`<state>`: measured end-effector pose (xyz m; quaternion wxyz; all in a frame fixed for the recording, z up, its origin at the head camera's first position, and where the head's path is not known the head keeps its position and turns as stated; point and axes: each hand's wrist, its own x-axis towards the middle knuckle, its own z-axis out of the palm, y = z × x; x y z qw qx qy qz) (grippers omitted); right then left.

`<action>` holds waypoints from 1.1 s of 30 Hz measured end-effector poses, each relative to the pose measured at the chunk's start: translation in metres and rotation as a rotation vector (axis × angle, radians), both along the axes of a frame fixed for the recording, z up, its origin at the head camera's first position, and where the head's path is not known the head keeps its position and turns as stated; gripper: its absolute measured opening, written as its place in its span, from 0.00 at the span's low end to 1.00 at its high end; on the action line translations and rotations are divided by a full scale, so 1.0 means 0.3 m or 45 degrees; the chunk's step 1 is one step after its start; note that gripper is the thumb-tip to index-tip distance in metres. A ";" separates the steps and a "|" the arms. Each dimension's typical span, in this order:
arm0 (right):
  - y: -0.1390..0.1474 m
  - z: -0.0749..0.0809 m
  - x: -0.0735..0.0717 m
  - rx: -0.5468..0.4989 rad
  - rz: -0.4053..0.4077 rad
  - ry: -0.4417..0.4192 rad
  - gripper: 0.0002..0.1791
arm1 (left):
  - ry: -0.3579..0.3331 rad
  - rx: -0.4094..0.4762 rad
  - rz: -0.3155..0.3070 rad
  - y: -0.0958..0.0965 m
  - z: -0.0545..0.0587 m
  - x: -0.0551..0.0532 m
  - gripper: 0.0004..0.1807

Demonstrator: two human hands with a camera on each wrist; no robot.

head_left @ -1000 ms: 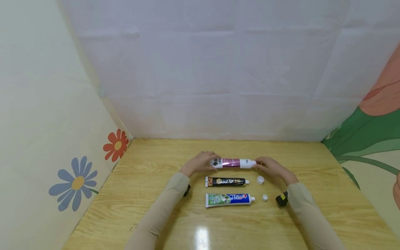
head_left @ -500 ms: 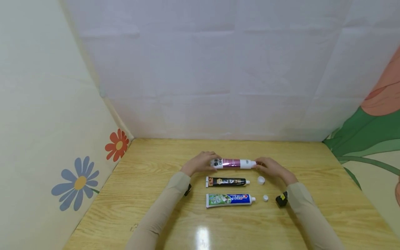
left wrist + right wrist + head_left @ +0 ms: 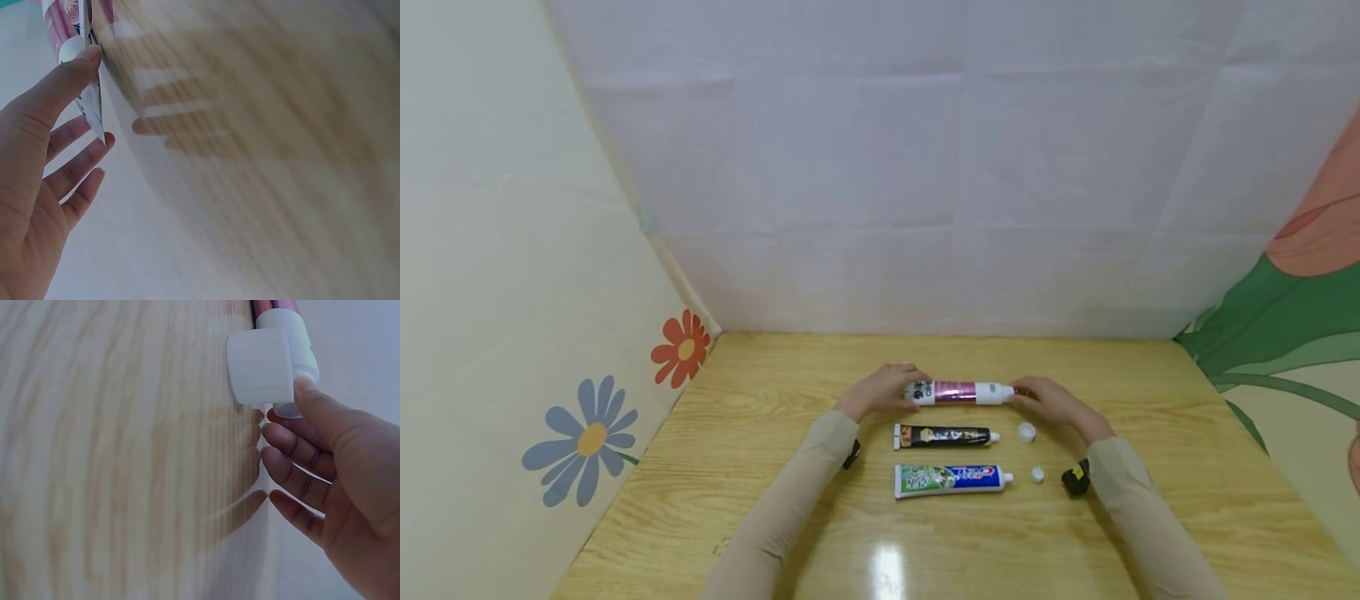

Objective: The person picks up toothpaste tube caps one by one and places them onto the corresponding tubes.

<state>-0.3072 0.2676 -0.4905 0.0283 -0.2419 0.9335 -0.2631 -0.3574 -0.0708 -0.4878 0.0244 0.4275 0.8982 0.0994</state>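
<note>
- Step in hand, as judged: you are working the narrow end of the pink-and-white tube, probably to loosen or take off its cap. Two other tubes have bare nozzles with loose caps beside them, which supports this reading.
- Left grip: narrow, your thumb and fingers pinching the flat end; the remaining fingers spread clear of it in the left wrist view.
- Right grip: narrow at the opposite end, thumb against the white tip, index finger behind it, other fingers loosely bent. Whether that tip is cap or bare nozzle, you cannot tell from these views.
- Position: tube lies crosswise between your two grips, touching both, in the farthest place of the row on the desk. Full contact with the surface not certain.
- Nearer you: black tube, then blue-and-green tube, roughly parallel. Larger white cap and smaller white cap sit apart, just right of their nozzles.
- Next move, as judged: hold the flat end steady with your left, turn with your right fingertips; squeezing the body could push paste out.
</note>
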 end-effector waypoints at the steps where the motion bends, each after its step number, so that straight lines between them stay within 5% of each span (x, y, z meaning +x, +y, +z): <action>1: 0.000 0.000 -0.001 -0.001 0.002 0.004 0.19 | -0.002 0.003 0.000 0.000 0.002 0.001 0.31; 20: 0.006 0.001 0.013 0.008 -0.001 -0.013 0.21 | -0.069 -0.030 0.024 0.007 -0.011 -0.002 0.32; 33: 0.020 0.003 0.032 0.009 -0.014 -0.084 0.31 | 0.044 -0.089 -0.006 0.004 -0.014 0.015 0.33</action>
